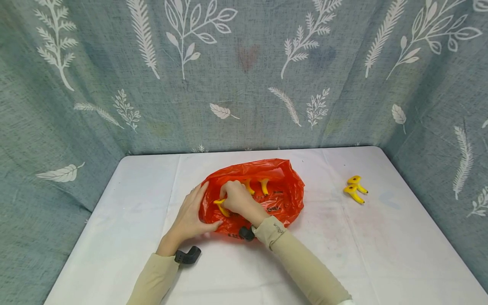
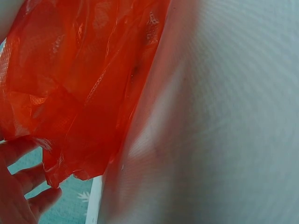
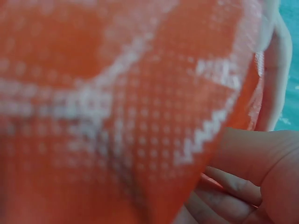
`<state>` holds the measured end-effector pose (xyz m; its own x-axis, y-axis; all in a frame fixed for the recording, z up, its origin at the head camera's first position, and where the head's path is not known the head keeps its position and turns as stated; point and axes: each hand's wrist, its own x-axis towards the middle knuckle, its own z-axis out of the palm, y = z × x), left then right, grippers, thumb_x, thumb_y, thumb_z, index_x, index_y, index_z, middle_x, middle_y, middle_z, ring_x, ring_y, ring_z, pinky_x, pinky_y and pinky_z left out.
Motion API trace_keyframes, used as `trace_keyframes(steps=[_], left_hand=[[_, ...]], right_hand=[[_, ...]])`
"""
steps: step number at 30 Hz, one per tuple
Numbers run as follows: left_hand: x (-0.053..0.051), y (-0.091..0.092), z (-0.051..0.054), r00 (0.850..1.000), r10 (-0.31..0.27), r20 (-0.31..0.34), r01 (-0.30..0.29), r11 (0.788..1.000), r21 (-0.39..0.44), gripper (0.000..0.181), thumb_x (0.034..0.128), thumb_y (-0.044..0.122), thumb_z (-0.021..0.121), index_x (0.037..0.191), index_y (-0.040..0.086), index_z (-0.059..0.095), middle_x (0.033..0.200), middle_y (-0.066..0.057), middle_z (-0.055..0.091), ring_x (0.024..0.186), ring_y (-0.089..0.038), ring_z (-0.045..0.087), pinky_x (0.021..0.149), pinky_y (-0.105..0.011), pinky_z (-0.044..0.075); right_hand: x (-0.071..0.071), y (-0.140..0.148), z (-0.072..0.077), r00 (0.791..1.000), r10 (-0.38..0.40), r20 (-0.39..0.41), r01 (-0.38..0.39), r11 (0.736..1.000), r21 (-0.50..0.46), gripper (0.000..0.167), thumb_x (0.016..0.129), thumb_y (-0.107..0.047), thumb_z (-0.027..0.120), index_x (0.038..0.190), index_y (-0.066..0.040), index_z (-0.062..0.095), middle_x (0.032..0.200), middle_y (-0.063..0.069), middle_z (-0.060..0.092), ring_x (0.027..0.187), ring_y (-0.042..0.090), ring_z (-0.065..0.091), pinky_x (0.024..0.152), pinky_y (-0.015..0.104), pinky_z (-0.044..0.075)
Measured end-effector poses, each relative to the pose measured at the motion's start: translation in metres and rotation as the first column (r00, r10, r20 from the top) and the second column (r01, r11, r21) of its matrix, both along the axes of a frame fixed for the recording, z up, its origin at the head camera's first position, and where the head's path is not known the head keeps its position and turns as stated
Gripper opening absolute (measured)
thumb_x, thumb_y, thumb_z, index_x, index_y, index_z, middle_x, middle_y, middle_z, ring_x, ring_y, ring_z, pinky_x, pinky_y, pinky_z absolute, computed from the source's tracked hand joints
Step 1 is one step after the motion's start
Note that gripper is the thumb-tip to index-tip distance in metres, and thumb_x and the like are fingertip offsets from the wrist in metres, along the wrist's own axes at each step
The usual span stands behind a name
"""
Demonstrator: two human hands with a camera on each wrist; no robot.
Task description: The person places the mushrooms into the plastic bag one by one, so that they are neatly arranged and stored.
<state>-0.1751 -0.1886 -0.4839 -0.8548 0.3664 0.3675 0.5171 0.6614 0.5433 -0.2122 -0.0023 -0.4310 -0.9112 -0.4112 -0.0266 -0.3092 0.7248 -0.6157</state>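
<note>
A red plastic bag (image 1: 280,203) lies with its mouth wide on the white table. My left hand (image 1: 190,214) is spread against its left side, fingers fairly straight along the outside and thumb over the front rim. In the left wrist view, the fingers (image 2: 25,179) touch the crumpled bag edge. My right hand (image 1: 240,199) reaches inside with curled fingers and seems to pinch a small yellow toy banana bunch (image 1: 223,208) near the left wall; its fingertips are partly hidden. More yellow toy bananas (image 1: 264,186) lie in the bag beyond that hand.
Two yellow toy banana bunches (image 1: 354,192) lie close together on the right of the white table (image 1: 396,250). A grey-green curtain (image 1: 244,110) with white leaf prints hangs behind and at both sides. Each wrist wears a black device (image 1: 188,256).
</note>
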Motion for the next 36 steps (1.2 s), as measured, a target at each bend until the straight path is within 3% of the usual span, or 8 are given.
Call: trace_keyframes(steps=[6,16,26,36], left_hand=[[-0.001,-0.001,-0.001,1.0,-0.009,-0.026,0.009,1.0,0.001,0.112,0.0661,0.038,0.087,0.155,0.005,0.027,0.153,-0.017,0.035,0.134,-0.039,0.037,0.106,-0.061,0.033],[-0.001,0.0,-0.002,1.0,0.003,-0.006,-0.003,1.0,0.0,0.112,0.0656,0.04,0.087,0.155,0.007,0.028,0.153,-0.015,0.036,0.133,-0.036,0.038,0.105,-0.06,0.036],[-0.001,0.0,-0.001,1.0,0.006,-0.007,-0.006,1.0,0.005,0.112,0.065,0.04,0.088,0.155,0.008,0.028,0.152,-0.013,0.037,0.132,-0.035,0.039,0.102,-0.06,0.039],[-0.001,0.0,-0.002,1.0,0.001,-0.024,-0.001,1.0,0.001,0.113,0.0648,0.04,0.088,0.155,0.007,0.028,0.152,-0.014,0.038,0.132,-0.035,0.04,0.103,-0.06,0.038]], right_hand=[[0.002,-0.001,0.0,0.999,0.007,-0.037,-0.006,0.999,0.034,0.004,0.082,-0.001,0.076,0.084,-0.005,0.076,0.076,0.0,0.067,0.065,0.013,0.059,0.058,0.018,0.05],[0.003,0.004,0.009,1.0,0.018,-0.012,-0.017,1.0,0.016,0.009,0.082,-0.005,0.08,0.089,-0.004,0.075,0.083,0.003,0.069,0.065,0.012,0.06,0.058,0.019,0.051],[0.008,0.016,0.039,0.998,0.001,-0.066,-0.001,1.0,-0.007,0.017,0.083,-0.012,0.081,0.098,-0.008,0.077,0.099,0.003,0.073,0.095,0.021,0.066,0.083,0.031,0.055],[0.018,0.047,0.072,0.996,-0.023,-0.083,0.006,0.979,-0.202,0.015,0.085,-0.011,0.078,0.099,-0.007,0.075,0.098,0.004,0.073,0.075,0.015,0.064,0.066,0.026,0.053]])
